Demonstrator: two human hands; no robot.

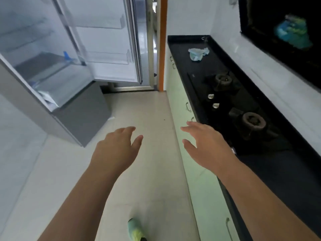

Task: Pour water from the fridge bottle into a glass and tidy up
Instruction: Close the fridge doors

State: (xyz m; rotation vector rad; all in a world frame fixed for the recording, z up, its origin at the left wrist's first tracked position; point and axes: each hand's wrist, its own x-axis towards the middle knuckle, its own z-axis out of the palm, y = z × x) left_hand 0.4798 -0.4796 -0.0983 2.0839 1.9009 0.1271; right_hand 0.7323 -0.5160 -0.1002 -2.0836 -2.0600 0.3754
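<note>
- Both bare forearms reach forward over the pale floor (147, 110); a green shoe (136, 229) shows at the bottom edge between them
- Left hand (115, 150) hangs in the air with fingers relaxed and slightly spread, grasping nothing
- Right hand (206, 146) is likewise released, fingers loose, hovering in front of the pale green cabinet fronts (180, 101) and just beside the counter's edge
- Fridge (73, 108) stands ahead on the left with its door (107, 49) swung wide; the door shelves look bare
- Something with a blue top (66, 55) sits on a shelf inside the fridge; it is too blurred to say whether it is the bottle, and I can pick out no glass
- Black counter (260, 162) runs along the right, carrying a two-burner gas stove (231, 101) with two silver knobs between the burners
- Crumpled light-blue cloth (198, 53) lies at the far end of the counter, well apart from both hands
- Blue-green blur (293, 31) shows in the dark panel above the counter; what it is I cannot tell
</note>
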